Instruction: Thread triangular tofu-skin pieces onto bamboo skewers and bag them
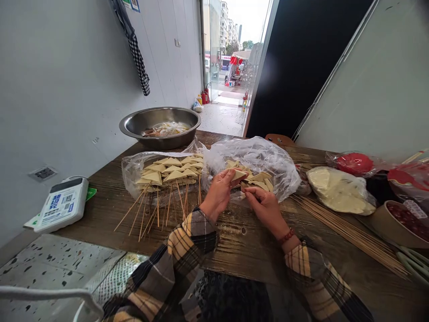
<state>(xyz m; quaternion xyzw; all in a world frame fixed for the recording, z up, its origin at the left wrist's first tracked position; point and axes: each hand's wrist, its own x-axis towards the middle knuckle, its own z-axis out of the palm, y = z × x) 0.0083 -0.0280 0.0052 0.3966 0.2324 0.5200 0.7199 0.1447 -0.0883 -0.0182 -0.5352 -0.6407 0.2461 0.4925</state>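
My left hand [219,190] holds a pale triangular tofu piece [238,175] between thumb and fingers, above an opened plastic bag [264,154] of loose triangles [259,179]. Just right of it, my right hand [264,203] has thumb and fingertips pinched together at the bag's near edge; what lies between them is too small to make out. To the left, skewered triangles [172,170] are stacked in rows on another clear bag [130,172], their sticks pointing toward me.
A steel basin [161,142] stands at the back left. Bare skewers [348,232] lie at the right, beside a bag of pale sheets [338,190] and a bowl of red food [407,223]. A white payment device [63,205] sits at the left edge.
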